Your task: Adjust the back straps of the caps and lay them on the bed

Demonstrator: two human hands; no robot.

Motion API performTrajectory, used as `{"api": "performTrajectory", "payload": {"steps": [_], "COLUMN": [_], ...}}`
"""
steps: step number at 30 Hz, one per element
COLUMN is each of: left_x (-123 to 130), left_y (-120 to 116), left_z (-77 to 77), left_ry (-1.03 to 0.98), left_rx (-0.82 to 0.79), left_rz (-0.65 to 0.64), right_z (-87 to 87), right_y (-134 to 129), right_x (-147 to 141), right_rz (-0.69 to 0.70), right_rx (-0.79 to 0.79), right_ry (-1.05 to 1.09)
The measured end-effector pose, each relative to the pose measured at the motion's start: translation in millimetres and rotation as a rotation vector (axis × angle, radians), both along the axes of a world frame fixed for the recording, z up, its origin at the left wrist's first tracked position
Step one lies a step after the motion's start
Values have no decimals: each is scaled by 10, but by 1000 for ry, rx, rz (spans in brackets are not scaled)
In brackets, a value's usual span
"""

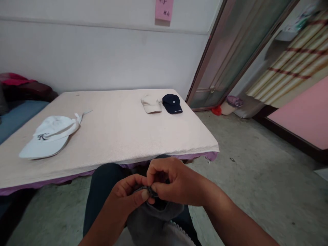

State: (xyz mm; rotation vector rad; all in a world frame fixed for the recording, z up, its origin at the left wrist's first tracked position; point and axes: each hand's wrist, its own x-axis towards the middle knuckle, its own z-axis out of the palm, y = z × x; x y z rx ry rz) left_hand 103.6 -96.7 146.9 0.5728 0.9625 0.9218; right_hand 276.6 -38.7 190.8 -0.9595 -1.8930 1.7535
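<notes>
A dark grey cap [151,223] hangs over my lap, held up at its strap end. My left hand [125,196] pinches the strap from the left, thumb on top. From the right, my right hand [174,181] pinches the same strap between thumb and forefinger, its fingertips touching those of my left hand. The small dark part between the fingertips is too hidden to make out. A white cap [52,136] with a dark logo lies on the left of the bed. A beige cap [151,104] and a navy cap [171,103] lie side by side farther back.
The low bed [115,136] with a pale cover stands in front of my knees, against a white wall. Red and dark fabric [25,85] lies at the far left. To the right are a sliding door [220,54], a bin [229,105] and a striped curtain [289,63].
</notes>
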Motion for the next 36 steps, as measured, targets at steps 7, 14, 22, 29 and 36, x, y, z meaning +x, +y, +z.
{"api": "performTrajectory", "payload": {"steps": [7, 14, 22, 29, 36], "left_x": [-7, -14, -3, -20, -8], "left_y": [21, 22, 21, 34, 56], "left_z": [12, -20, -3, -20, -29], "left_ry": [22, 5, -24, 35, 95], "left_rx": [25, 46, 78, 142, 155], "left_rz": [-25, -20, 11, 5, 20], "right_z": [-50, -71, -113, -111, -177], "right_y": [30, 44, 22, 25, 74], "right_x": [1, -6, -9, -4, 16], "right_rz": [32, 48, 24, 31, 52], "right_rx": [-17, -90, -87, -61, -94], "right_ry": [8, 21, 20, -23, -16]}}
